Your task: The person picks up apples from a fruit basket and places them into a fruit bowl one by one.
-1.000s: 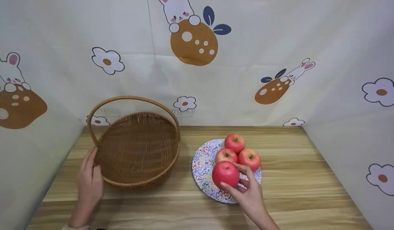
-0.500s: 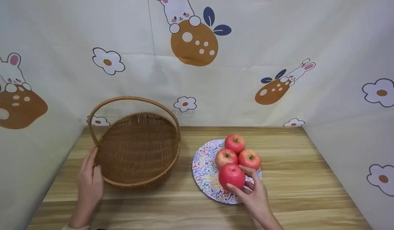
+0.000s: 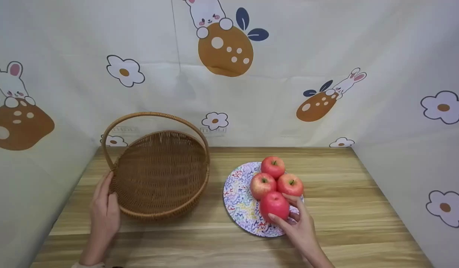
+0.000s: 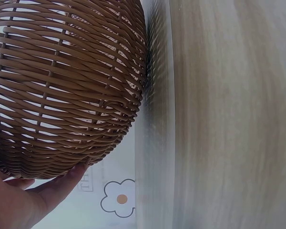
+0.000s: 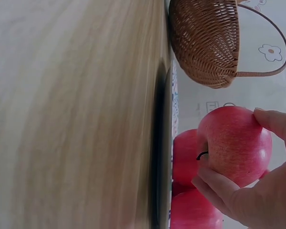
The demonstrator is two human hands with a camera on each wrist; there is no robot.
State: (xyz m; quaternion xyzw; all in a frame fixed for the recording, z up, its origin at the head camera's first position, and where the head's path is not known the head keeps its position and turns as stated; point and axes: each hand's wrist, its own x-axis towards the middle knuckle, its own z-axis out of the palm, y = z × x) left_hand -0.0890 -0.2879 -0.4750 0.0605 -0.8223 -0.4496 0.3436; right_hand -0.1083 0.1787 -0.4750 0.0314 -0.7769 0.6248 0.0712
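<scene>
My right hand (image 3: 300,227) pinches a red apple (image 3: 274,207) between thumb and fingers, above the front of a patterned plate (image 3: 238,204). The right wrist view shows this apple (image 5: 236,145) raised off the plate, with its stem facing down. Behind it three more apples, the left one (image 3: 263,185) among them, sit close together on the plate. At the left, my left hand (image 3: 105,210) rests along the outer side of a brown wicker basket (image 3: 160,171). In the left wrist view, its fairly straight fingers (image 4: 62,186) touch the woven wall.
The basket's tall arched handle (image 3: 155,114) stands up over its opening. A wood-grain table (image 3: 348,208) carries both basket and plate. Printed cloth (image 3: 281,56) with rabbits and flowers closes off the back and both sides.
The right hand has carried its apple slightly right and a little down, towards the front of the plate. The left hand and basket have stayed in place.
</scene>
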